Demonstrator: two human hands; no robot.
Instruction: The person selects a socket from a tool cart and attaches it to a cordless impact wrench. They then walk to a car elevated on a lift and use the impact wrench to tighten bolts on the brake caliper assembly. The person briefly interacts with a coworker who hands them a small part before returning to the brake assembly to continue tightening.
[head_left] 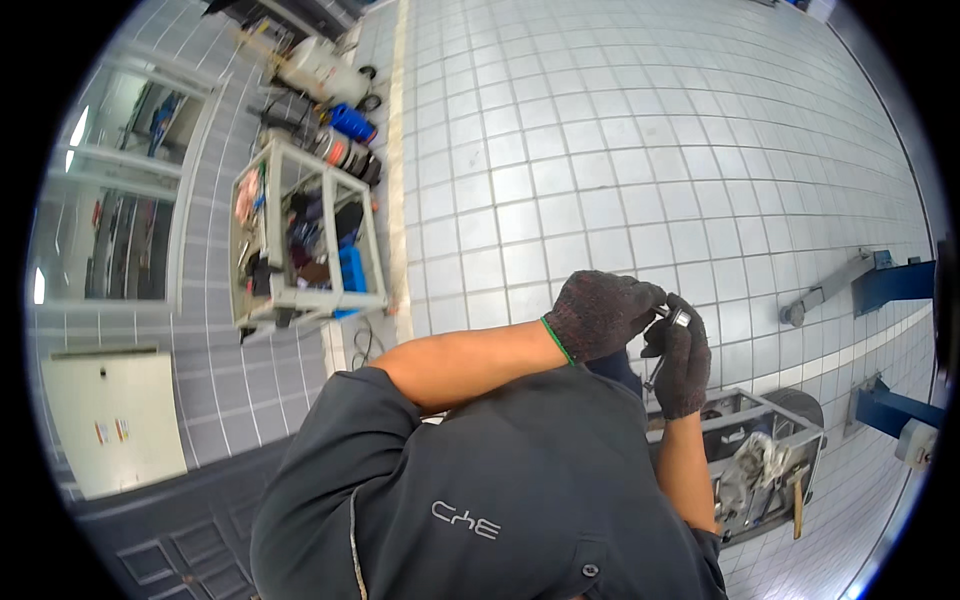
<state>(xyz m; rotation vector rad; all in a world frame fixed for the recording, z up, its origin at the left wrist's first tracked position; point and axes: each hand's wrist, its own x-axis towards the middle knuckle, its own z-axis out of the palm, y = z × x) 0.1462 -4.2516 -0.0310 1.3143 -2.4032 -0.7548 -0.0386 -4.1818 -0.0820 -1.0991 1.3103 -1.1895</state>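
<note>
Both my hands wear dark knitted work gloves and meet in front of my torso. My left hand [603,318], in the glove with a green cuff edge, is closed, its fingertips pinching the near end of a short shiny metal socket [681,318]. Closed as well, my right hand [685,362] holds what looks like a ratchet wrench [652,377], whose slim handle shows below the thumb. The socket lies against the upper fingers of that hand. My fingers hide much of the tool, including the join between handle and socket.
At lower right stands a metal cart [735,410] bearing tools, a wooden-handled hammer [798,505] and a tire [795,404]. Blue lift arms [895,287] reach in from the right. A frame trolley [330,220] and a wheeled tank [322,72] line the left wall.
</note>
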